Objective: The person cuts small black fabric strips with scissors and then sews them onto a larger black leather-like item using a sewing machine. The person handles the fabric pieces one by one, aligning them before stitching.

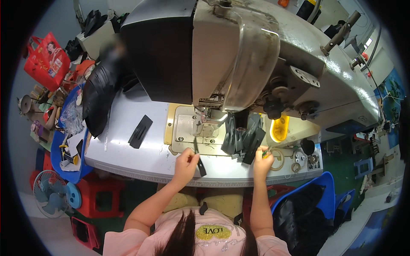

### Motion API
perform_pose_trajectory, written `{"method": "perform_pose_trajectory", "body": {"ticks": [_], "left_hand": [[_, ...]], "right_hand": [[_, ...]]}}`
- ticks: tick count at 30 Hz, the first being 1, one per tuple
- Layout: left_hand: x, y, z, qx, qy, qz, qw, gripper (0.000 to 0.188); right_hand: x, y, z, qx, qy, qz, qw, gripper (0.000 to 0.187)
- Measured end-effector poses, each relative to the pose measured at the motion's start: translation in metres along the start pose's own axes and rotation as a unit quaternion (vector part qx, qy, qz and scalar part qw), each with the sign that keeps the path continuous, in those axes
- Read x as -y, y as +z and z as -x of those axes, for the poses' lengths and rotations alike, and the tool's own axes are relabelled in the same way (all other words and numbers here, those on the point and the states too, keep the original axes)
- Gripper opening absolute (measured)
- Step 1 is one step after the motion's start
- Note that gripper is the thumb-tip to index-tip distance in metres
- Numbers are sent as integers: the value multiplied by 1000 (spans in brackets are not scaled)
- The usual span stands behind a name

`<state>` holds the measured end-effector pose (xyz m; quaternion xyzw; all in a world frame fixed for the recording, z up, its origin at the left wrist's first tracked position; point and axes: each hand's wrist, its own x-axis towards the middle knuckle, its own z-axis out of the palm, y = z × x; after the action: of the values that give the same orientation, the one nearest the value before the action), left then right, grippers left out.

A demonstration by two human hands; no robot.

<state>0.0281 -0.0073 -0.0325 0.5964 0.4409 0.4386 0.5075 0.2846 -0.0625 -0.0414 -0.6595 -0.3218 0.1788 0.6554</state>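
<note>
My left hand (pixel 186 163) pinches a narrow black strip (pixel 198 158) that runs from the needle plate toward the table's front edge. The strip lies on the metal bed (pixel 184 128) of a large grey sewing machine (pixel 256 51), just below the presser foot (pixel 204 123). My right hand (pixel 262 160) holds a small green-handled tool (pixel 267 150), its blades hidden. Right beside that hand a fanned pile of black cut pieces (pixel 244 137) rests on the bed.
A single black piece (pixel 140 131) lies on the white table (pixel 128 153) to the left, below a heap of black material (pixel 99 96). Blue bins stand at left (pixel 64 162) and lower right (pixel 307 205). Red stools (pixel 99 197) and a fan (pixel 51 193) sit on the floor.
</note>
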Motion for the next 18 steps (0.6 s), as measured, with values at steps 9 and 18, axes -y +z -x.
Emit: {"method": "perform_pose_trajectory", "body": {"ticks": [9,18], "left_hand": [[-24,119,-78,-55,236,-125,962,29],[13,3,-34,-22,268,-257,928,30]], "right_hand": [[36,35,-42,5,-99,79,992,14],[-10,19,31,-29,-197,79,977,8]]}}
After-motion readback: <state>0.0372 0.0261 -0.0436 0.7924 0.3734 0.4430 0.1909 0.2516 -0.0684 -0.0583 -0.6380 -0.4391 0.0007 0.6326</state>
